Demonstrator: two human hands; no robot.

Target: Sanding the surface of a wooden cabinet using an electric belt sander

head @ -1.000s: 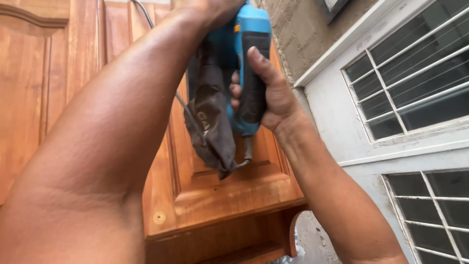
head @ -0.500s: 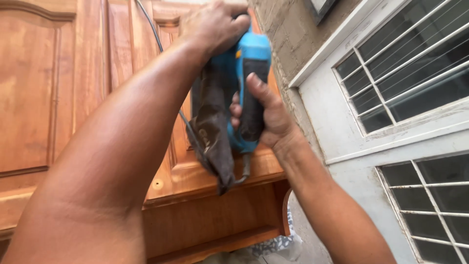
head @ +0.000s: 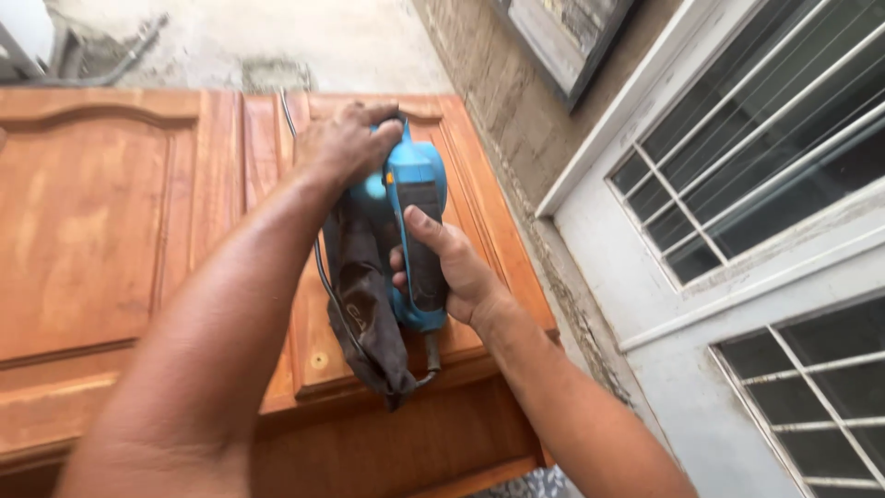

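A blue electric sander [head: 412, 198] is held flat on the right panel of a wooden door [head: 111, 231]. Its front knob is covered by the left hand [head: 346, 140], grip closed; its rear handle is clasped by the right hand [head: 452, 272]. A dark dust bag [head: 364, 304] hangs alongside.
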